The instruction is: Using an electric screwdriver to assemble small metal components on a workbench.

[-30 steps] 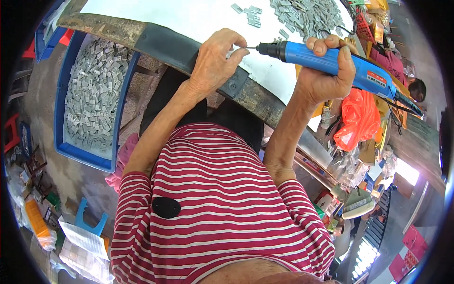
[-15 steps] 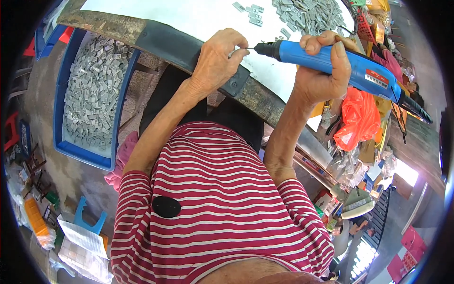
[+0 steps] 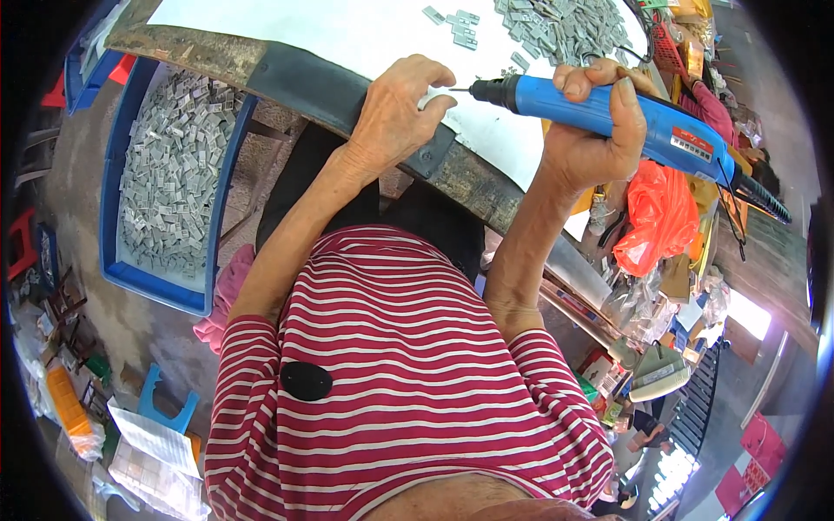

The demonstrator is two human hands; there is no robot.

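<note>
Right hand [image 3: 598, 149] grips driver [image 3: 651, 130]; bit [image 3: 463, 89] by left hand's [image 3: 395, 113] narrowly parted fingers, surface's [image 3: 317, 85] near edge; left hold, can't tell.

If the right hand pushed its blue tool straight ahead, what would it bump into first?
Probably the left hand: the thin bit of the blue tool points about between that hand's thumb and forefinger. Depth is unclear, so it might slip through the gap.

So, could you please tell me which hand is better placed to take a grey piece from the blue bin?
Probably the left hand: it is nearer the blue bin of grey pieces, and its visible fingers are parted. The right hand is wrapped around the blue power screwdriver.
</note>
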